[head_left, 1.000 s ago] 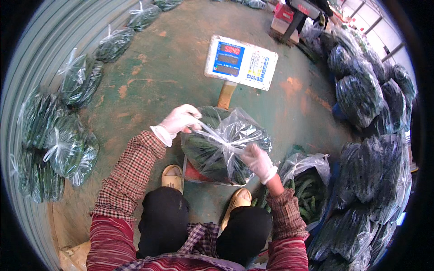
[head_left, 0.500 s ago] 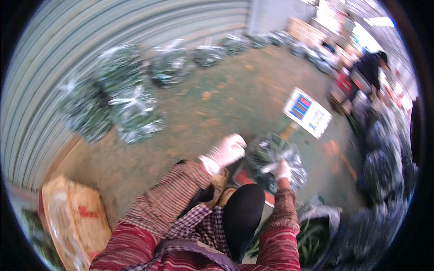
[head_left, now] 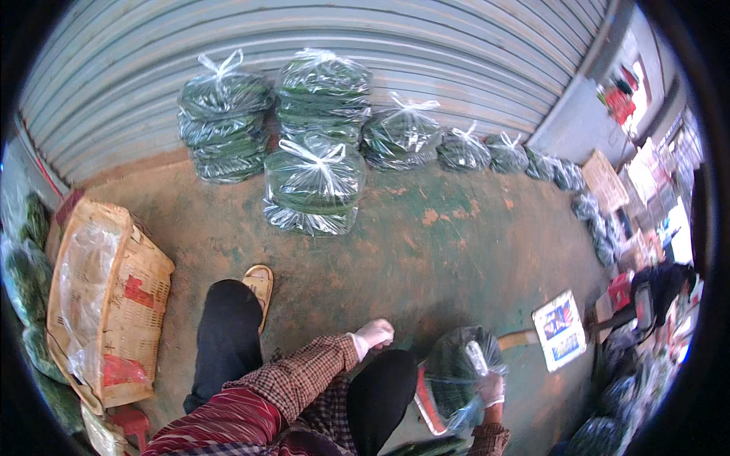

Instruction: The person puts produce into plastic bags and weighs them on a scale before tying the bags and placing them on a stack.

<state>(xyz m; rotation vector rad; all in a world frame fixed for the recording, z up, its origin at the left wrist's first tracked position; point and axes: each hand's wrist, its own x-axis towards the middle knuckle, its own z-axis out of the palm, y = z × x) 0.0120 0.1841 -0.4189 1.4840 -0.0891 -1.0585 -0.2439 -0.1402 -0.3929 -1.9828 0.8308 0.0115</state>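
Observation:
A clear bag of long green vegetables [head_left: 456, 357] rests on the scale [head_left: 428, 404] at the lower right, beside its white display head [head_left: 559, 330]. My gloved right hand [head_left: 490, 387] grips the bag's white knotted top [head_left: 477, 357] with closed fingers. My gloved left hand [head_left: 374, 334] is away from the bag, above my knee, with its fingers curled; what they hold, if anything, is hidden.
Tied bags of greens [head_left: 312, 186] stand singly and stacked along the grey shutter [head_left: 426, 45]. A yellow plastic crate [head_left: 141, 311] lies at left. More bagged produce [head_left: 601, 425] and a person in dark clothing [head_left: 661, 292] are at right.
My view has swung left toward the shutter and crate. My left hand has left the bag, while my right stays on its top. My left leg has stepped out to the left.

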